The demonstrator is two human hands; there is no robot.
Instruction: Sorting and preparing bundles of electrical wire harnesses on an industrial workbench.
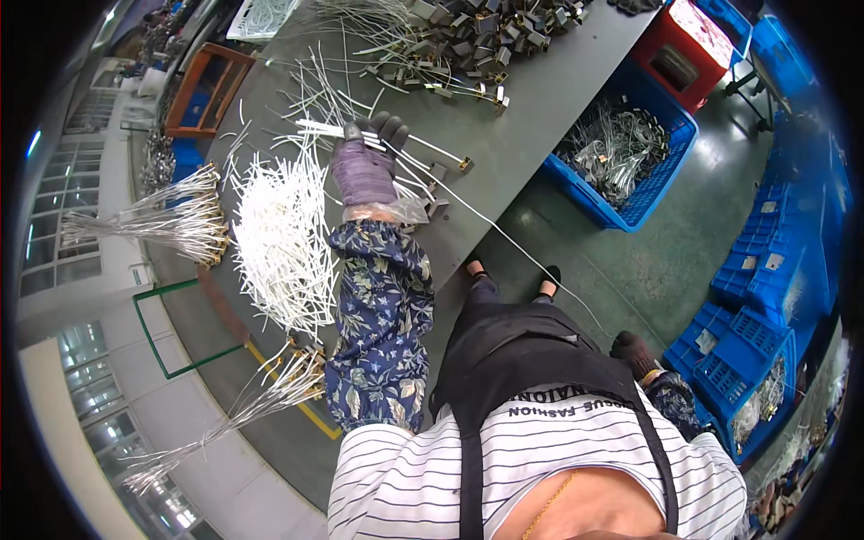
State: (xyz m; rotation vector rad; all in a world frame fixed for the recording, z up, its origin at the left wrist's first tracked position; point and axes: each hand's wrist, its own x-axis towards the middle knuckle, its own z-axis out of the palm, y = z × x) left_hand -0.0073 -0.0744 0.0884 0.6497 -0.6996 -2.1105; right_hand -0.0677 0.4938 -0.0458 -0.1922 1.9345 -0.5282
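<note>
My left hand (pixel 369 157), in a purple glove with dark fingers, is closed around several white sleeved wires (pixel 328 130) above the grey table. A small brass-coloured end piece (pixel 465 164) sticks out to its right. One long wire (pixel 522 247) runs from that hand down over the table edge toward my right hand (pixel 634 353). That hand, dark-gloved and low at my right side, has its fingers curled at the wire's far end; the exact grip is small in view. Beside my left forearm lies a heap of short white tubes (pixel 283 238). Grey block-shaped parts (pixel 436 193) lie just right of my left wrist.
Dark box-shaped parts (pixel 486 40) with wires are heaped at the table's far end. Wire bundles (pixel 180 216) with brass-coloured ends lie at the left, another (pixel 270 396) nearer. A blue crate (pixel 661 193) of wired parts and a red box (pixel 684 54) stand right; blue crates (pixel 747 346) are stacked beyond.
</note>
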